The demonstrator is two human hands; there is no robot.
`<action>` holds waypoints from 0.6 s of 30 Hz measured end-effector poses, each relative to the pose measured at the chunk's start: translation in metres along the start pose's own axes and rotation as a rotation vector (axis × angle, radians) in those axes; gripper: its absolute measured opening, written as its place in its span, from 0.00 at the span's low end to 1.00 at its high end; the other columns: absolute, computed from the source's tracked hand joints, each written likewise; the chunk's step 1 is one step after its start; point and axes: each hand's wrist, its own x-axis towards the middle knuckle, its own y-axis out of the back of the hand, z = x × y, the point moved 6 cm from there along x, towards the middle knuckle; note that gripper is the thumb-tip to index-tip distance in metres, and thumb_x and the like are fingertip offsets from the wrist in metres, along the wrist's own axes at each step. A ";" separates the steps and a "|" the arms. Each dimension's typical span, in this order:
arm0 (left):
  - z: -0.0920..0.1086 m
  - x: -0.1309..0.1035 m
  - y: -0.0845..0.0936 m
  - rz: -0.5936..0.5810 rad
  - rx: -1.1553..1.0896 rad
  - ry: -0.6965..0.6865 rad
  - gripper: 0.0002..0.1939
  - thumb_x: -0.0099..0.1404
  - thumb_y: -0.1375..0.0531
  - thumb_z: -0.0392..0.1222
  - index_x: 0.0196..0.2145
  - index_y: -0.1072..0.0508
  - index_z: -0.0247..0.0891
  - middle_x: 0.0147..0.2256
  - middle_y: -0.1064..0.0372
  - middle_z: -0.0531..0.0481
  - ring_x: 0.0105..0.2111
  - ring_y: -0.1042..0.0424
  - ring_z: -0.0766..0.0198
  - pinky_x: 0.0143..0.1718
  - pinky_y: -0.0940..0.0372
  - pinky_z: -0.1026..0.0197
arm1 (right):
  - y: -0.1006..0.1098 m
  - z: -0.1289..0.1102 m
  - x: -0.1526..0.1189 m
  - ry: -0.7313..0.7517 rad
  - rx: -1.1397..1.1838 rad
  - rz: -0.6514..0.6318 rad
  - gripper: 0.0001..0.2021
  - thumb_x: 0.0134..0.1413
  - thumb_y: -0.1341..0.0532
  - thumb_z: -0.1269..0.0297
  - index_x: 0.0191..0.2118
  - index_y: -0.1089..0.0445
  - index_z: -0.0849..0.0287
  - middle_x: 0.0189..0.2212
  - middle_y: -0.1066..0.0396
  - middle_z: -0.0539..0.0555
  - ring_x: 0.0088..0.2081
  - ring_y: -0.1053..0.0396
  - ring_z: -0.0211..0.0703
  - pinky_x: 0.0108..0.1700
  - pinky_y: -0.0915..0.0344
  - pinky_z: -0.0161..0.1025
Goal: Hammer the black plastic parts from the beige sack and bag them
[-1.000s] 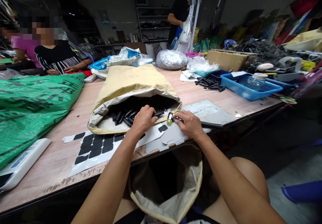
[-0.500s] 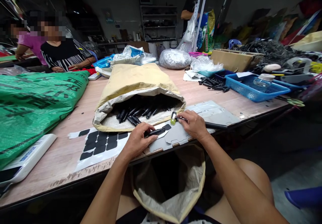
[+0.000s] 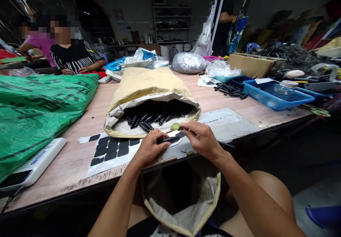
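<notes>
Part: black tube (image 3: pixel 173 139), at counter's (image 3: pixel 213 100) near edge, before the sack mouth
Left hand (image 3: pixel 152 145): I'm gripping the tube
Right hand (image 3: pixel 201 139): I'm gripping the hammer (image 3: pixel 176 126), head near the tube
Sack (image 3: pixel 151 79): on its side, more black tubes (image 3: pixel 145 125) inside
Sheet (image 3: pixel 110 150): black patches, left of the tube
Lap: second sack (image 3: pixel 176 215), mouth open

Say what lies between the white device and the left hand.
In the head view, the label sheet, black squares on white, lies nearer the left hand; wood tabletop shows between it and the white device.
</notes>
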 end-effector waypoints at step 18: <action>-0.008 0.003 -0.002 0.020 -0.073 0.013 0.07 0.59 0.34 0.43 0.35 0.23 0.40 0.38 0.28 0.50 0.42 0.30 0.56 0.45 0.36 0.57 | -0.020 -0.016 0.002 -0.030 -0.132 -0.087 0.12 0.65 0.43 0.70 0.49 0.25 0.51 0.42 0.22 0.52 0.45 0.25 0.44 0.49 0.31 0.38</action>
